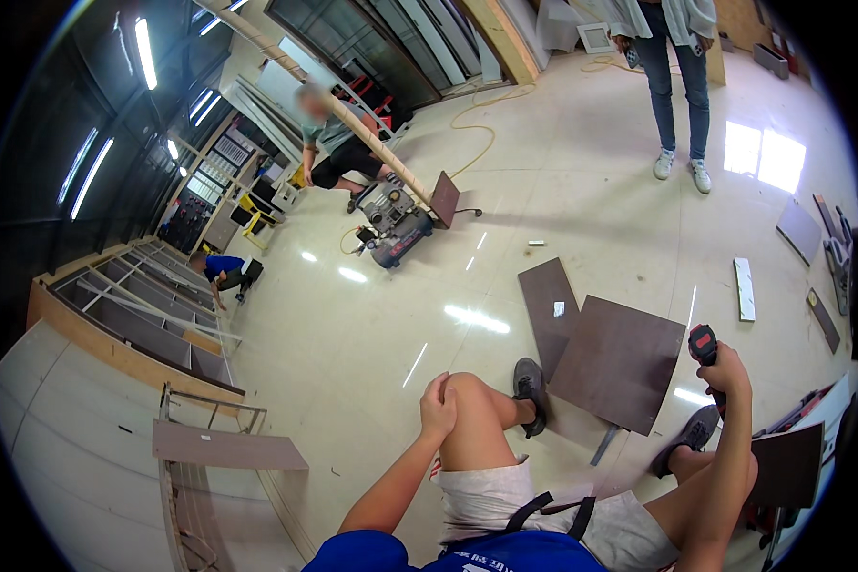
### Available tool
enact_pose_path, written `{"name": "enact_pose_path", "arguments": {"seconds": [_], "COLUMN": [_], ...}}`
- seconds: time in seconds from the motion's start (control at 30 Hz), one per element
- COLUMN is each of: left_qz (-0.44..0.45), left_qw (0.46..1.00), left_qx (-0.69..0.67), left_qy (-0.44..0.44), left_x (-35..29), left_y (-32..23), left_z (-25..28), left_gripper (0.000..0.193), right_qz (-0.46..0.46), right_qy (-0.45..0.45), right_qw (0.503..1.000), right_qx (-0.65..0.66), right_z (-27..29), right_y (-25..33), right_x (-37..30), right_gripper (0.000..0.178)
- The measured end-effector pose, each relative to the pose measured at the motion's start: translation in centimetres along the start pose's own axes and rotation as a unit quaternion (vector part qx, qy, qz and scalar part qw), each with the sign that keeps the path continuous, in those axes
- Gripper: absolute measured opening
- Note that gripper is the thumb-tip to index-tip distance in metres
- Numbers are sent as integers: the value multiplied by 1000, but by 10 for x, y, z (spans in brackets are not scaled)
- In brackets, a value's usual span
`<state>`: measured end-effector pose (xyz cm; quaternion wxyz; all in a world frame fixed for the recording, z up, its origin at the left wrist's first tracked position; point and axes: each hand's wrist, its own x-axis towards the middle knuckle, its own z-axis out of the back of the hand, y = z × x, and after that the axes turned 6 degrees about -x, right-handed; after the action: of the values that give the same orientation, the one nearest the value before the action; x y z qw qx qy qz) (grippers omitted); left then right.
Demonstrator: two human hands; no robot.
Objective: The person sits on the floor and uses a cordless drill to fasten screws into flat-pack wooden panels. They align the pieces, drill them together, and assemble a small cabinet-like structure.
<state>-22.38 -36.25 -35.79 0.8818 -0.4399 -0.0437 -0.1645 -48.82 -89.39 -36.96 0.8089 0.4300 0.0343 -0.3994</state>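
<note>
Fingers of the right hand (729,370) are wrapped around the handheld power tool (703,343); fingers of the left hand (438,410) are loosely bent over the left knee (465,383), released, gripping no object. The left forearm slants up from the lower edge; the right forearm rises steeply, holding the tool up near the right knee, well apart from the panels. The tool's long axis runs steeply, its rounded black-and-red end up and slightly left, a dark part showing below the hand; which end is the working end cannot be told. A dark panel (788,465) stands at the right leg. On the floor between the left shoe (530,396) and right shoe (693,436), a squarish brown panel (620,362) partly covers a narrower brown panel (547,310); a grey strip (604,444) lies at its near edge. A pale strip (744,289) lies to the right. Farther off stand a compressor (398,224) with a yellow hose (486,143) beyond it, and a long pole (377,143) crossing before a seated co-worker (338,138). Another person (677,86) stands toward the upper right.
</note>
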Motion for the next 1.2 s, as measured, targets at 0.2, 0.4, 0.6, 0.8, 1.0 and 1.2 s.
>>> {"name": "enact_pose_path", "arguments": {"seconds": [0.2,0.4,0.6,0.8,1.0,1.2], "left_qz": [-2,11,15,-3,45,48], "left_qw": [1000,1000,1000,1000,998,996], "left_qx": [-15,-12,-17,16,-26,-28], "left_qy": [2,0,3,8,44,66], "left_x": [1,0,-3,21,4,6], "left_y": [-6,-4,1,-16,17,-1], "left_z": [-2,-3,3,-9,9,-1], "left_gripper": [37,37,37,37,41,43], "right_qz": [15,2,-15,13,-19,-56], "right_qy": [-16,-6,7,-33,21,10], "right_qw": [999,1000,1000,995,996,997], "right_qx": [-26,-28,-14,-94,-84,-52], "right_z": [-1,2,-3,2,15,31], "right_y": [-14,-3,6,-27,36,19], "right_x": [8,1,-6,12,-9,-23], "right_gripper": [36,35,35,34,38,37]}}
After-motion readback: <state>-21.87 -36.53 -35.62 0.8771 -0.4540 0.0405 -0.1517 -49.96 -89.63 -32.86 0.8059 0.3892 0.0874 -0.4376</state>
